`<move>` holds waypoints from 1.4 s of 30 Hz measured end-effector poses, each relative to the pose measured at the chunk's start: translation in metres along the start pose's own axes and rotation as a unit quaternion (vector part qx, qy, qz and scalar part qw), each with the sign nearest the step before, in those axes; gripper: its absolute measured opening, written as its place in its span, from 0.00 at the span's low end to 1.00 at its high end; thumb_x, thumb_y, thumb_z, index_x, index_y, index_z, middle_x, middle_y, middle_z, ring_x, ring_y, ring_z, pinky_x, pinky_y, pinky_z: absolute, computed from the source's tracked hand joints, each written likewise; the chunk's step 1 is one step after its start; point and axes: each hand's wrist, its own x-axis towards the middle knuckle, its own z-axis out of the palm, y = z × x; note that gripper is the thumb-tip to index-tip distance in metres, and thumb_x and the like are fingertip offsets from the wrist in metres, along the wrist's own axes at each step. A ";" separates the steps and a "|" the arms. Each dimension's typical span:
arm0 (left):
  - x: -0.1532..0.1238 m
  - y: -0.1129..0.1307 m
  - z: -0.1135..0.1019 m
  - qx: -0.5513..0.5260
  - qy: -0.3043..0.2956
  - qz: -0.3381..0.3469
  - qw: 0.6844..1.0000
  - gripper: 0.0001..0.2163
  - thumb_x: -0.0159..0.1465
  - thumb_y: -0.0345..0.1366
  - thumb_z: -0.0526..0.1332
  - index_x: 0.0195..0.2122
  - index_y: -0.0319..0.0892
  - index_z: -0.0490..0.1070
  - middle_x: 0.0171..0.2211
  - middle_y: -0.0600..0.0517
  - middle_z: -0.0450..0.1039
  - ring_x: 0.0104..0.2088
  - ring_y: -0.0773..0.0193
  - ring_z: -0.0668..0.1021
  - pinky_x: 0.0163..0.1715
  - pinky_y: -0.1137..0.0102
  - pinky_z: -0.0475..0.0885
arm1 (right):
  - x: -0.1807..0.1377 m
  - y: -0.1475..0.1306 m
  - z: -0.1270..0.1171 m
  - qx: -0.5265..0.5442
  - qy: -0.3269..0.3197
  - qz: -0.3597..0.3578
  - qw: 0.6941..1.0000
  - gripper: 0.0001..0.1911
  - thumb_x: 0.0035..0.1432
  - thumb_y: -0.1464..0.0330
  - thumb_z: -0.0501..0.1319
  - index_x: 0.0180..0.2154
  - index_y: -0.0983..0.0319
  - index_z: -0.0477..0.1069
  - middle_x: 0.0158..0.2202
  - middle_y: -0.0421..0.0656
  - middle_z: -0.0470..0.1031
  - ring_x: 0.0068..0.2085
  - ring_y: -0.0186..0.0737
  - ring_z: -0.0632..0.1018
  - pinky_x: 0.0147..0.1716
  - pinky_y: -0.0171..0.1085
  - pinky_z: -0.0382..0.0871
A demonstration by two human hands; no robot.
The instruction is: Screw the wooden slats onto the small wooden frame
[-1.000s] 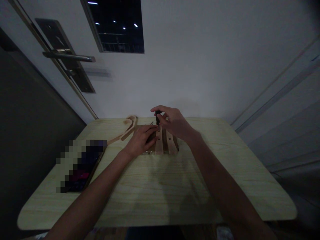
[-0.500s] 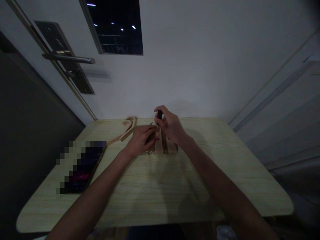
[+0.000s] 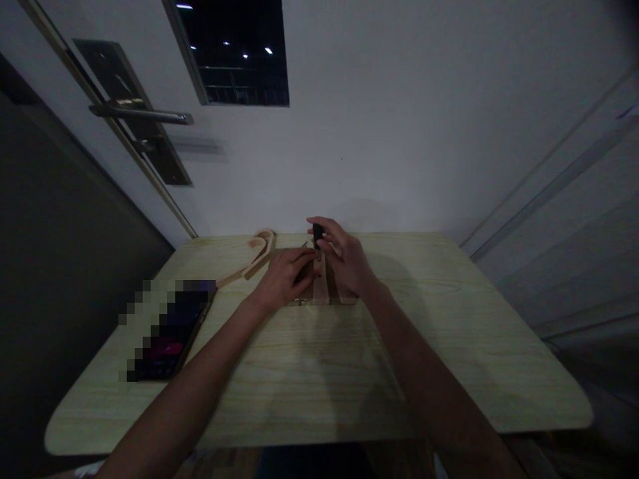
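Observation:
In the head view my right hand (image 3: 344,253) grips a short screwdriver (image 3: 318,234) by its black handle, thumb and fingers around it. The screwdriver stands upright, its lower end over a light wooden piece (image 3: 320,286). My left hand (image 3: 287,273) lies at the left of this piece, thumb and fingers bent against it close to the screwdriver's tip. Other wooden parts lie side by side under my hands, partly hidden. Whether a screw is under the tip is too small to tell.
A curved wooden part (image 3: 264,246) lies at the back left of the pale wood-grain table (image 3: 449,372). In front of it is a phone or tablet (image 3: 174,339), partly pixelated. A white door with a metal handle (image 3: 144,116) rises behind the table.
The view has shifted slightly. My right hand's fingers have turned a little and look more spread about the black handle. My left hand stays in place on the wood.

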 end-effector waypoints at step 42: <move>-0.001 -0.003 0.003 -0.002 0.003 0.002 1.000 0.18 0.68 0.38 0.56 0.56 0.39 0.70 0.55 0.40 0.72 0.54 0.48 0.75 0.54 0.50 0.71 | 0.002 0.018 0.007 0.031 0.045 0.044 0.998 0.21 0.63 0.61 0.61 0.57 0.51 0.65 0.47 0.42 0.76 0.37 0.38 0.79 0.37 0.39 0.76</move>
